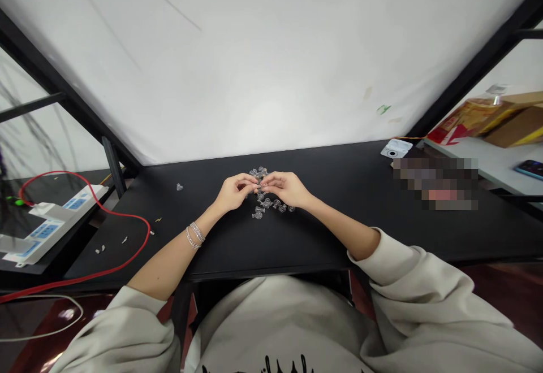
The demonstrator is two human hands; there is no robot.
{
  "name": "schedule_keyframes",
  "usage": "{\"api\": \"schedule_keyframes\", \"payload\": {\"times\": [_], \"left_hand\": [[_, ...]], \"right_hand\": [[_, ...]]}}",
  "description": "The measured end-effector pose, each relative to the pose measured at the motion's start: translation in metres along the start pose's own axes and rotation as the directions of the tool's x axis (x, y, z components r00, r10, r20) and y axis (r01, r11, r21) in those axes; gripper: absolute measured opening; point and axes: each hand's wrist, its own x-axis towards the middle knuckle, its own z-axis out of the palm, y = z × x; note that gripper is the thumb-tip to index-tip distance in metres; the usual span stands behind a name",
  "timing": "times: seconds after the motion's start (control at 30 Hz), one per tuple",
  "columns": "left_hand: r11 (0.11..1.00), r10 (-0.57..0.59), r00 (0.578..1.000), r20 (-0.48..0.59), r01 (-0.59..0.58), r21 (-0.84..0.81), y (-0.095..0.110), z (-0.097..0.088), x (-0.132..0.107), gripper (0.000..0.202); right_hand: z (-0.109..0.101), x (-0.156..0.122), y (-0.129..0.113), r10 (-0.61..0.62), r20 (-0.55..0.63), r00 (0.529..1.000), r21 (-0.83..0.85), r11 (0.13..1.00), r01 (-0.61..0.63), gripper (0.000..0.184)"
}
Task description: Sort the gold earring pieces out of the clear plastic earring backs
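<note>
My left hand [236, 191] and my right hand [286, 189] meet above the middle of the black table. Fingertips of both are pinched on one small clear plastic piece [259, 185], mostly covered by the fingers. Beneath and around them lie several loose clear pieces [258, 214] with round ends and short necks, much like little suction cups. More of these stick out beyond the fingertips on the far side. A single clear piece [179, 187] lies apart, left of my left hand.
The black table [237, 248] runs back to a white wall panel. On the left are a white power strip [46, 229], a red cable [127, 215] and small scraps [124, 240]. At the right stand a white case [396, 148], a blurred-out patch, and a side shelf with boxes [515, 121] and a phone [530, 168].
</note>
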Motion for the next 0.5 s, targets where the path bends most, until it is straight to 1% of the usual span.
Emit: {"api": "schedule_keyframes", "payload": {"times": [0.07,0.17,0.23,0.37,0.5], "left_hand": [[0.998,-0.017,1.0,0.007,0.017,0.054,-0.0003,-0.001,0.0,0.029],[0.994,-0.022,0.999,0.038,0.018,0.11,-0.0005,-0.0015,-0.0005,0.032],[0.994,-0.025,0.998,0.05,0.019,0.108,-0.0005,-0.001,-0.0009,0.032],[0.993,-0.031,0.999,0.034,0.027,0.112,-0.0007,0.0006,-0.0011,0.029],[0.992,-0.035,0.999,0.031,0.031,0.119,-0.0016,0.0007,-0.001,0.029]], "right_hand": [[0.0001,-0.0004,-0.0006,-0.009,-0.019,1.0,0.004,1.0,0.009,0.022],[0.0003,-0.0009,-0.0005,-0.038,-0.042,0.998,-0.043,0.998,0.037,0.022],[0.0004,-0.001,0.0001,-0.058,-0.041,0.997,-0.079,0.995,0.055,0.021],[0.0004,-0.0009,0.0007,-0.09,-0.038,0.995,-0.126,0.988,0.085,0.019],[-0.0001,-0.0013,0.0004,-0.095,-0.032,0.995,-0.147,0.985,0.089,0.019]]}}
